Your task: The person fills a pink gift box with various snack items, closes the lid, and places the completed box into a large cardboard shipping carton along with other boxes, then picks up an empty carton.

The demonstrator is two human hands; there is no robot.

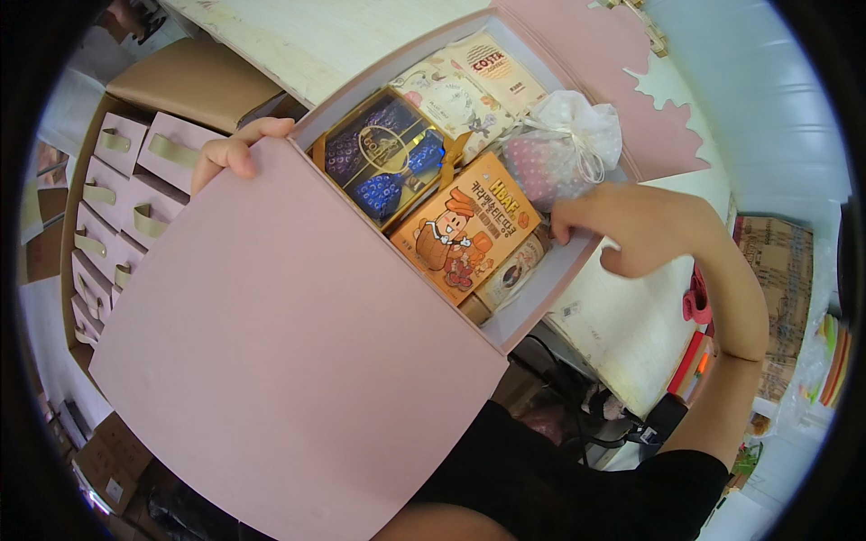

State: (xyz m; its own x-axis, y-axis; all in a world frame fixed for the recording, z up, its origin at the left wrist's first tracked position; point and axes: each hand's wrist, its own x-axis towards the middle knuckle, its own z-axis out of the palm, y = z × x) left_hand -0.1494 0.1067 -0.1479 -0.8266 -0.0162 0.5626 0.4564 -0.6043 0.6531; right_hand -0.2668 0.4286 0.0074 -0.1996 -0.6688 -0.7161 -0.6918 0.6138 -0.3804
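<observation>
A pink gift box (541, 317) is tilted in front of me, packed with goods. Fingers of my left hand (233, 155) curl over the upper left corner of its large, smooth pink panel (280, 343). My right hand (645, 227) straddles the right side wall, fingertips inside beside an orange snack box (469, 230) and thumb outside. Behind those fingertips sits a white gauze drawstring pouch (568, 144) with something pink and dotted in it. Also inside are a blue-and-gold chocolate box (379, 153), a floral packet (456, 99), a cream packet (494, 72) and a partly covered small packet (514, 275).
On the left, a brown carton (83, 194) holds several pink boxes with ribbon handles. A pink flap with a wavy cut edge (631, 99) lies beyond the gift box on the white table (289, 36). Another carton (776, 261) and dark cables (577, 424) are at the right.
</observation>
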